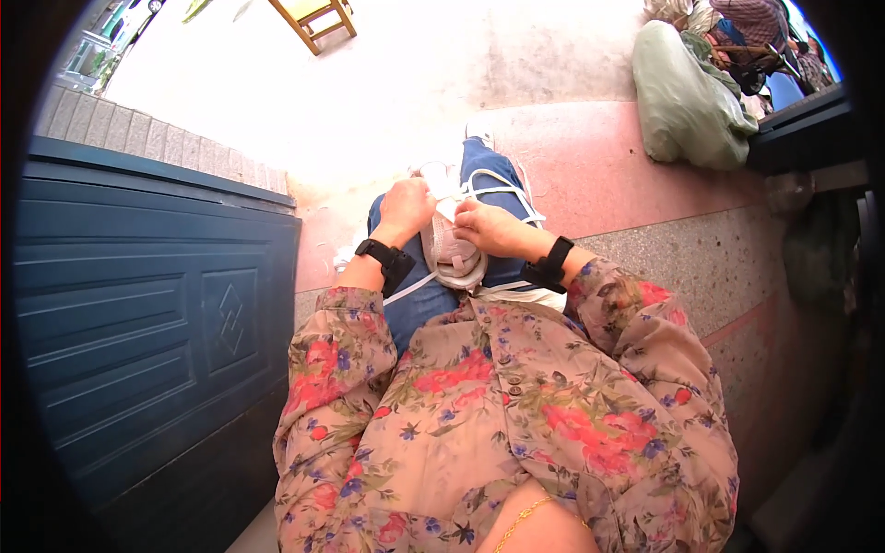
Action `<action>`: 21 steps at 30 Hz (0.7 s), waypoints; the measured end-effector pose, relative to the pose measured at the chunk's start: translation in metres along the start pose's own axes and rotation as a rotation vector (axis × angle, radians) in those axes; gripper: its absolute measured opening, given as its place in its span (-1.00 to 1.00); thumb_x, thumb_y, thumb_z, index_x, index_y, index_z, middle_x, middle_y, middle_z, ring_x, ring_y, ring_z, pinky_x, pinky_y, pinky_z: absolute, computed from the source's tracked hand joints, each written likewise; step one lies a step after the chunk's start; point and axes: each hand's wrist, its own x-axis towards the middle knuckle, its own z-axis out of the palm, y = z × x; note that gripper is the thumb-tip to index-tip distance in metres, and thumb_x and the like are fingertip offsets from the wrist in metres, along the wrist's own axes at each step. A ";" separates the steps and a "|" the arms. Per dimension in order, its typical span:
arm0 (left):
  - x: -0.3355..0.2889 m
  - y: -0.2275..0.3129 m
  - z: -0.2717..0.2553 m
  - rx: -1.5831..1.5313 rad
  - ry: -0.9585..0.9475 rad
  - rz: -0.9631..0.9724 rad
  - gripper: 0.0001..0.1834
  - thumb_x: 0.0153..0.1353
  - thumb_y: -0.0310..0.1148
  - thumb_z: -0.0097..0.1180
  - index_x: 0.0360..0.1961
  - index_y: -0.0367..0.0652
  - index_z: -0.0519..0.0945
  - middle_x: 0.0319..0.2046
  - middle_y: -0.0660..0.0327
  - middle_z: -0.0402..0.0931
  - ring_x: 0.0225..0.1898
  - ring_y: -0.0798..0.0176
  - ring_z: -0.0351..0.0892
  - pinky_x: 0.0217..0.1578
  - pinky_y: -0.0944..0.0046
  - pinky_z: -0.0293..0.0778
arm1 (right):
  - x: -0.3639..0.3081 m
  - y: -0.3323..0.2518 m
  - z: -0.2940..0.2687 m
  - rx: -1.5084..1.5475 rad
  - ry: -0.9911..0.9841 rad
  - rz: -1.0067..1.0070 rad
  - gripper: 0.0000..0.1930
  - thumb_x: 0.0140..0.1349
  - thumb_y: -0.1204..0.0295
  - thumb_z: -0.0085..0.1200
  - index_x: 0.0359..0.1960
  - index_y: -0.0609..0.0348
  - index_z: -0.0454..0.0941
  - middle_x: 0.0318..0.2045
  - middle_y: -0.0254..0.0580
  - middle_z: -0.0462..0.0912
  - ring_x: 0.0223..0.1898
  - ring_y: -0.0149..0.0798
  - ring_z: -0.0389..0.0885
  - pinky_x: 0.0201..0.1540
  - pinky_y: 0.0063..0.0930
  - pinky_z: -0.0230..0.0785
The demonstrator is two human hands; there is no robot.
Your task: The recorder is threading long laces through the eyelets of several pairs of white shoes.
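On the blue jeans [419,309] of a person in a floral shirt [553,415], a pale pink shoe [452,251] with a whitish sole lies lengthwise between two working hands, its rounded near end toward the shirt. At the shoe's far left edge, the left hand [406,205] has its fingers curled narrowly inward; glare hides the fingertips, and whether they grip anything cannot be told. At its right edge, the right hand [487,228] pinches a white strip [447,209] above the shoe's opening, thumb and fingers drawn together. White laces [536,218] loop over the denim just right of the shoe, and another white cord [410,288] runs off from its near left side. A black band circles each wrist on either side of the shoe, and a gold chain [525,514] shows well below it. A blue panelled door [138,295] stands to the shoe's left. Well beyond it, a wooden stool [318,18] rests on bright ground; a bulky pale green sack [687,101] slumps on pink paving [590,157] far to its upper right.
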 end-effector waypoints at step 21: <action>-0.001 -0.011 -0.007 -0.413 0.053 -0.226 -0.82 -0.05 -0.44 0.01 -0.43 -0.30 0.57 -0.57 0.18 0.51 -0.52 0.38 0.43 -0.46 0.36 0.36 | -0.026 -0.032 -0.007 0.097 -0.029 0.060 -0.82 0.14 0.40 -0.06 -0.43 0.30 0.46 -0.65 0.02 0.49 -0.56 -0.07 0.54 -0.49 -0.32 0.34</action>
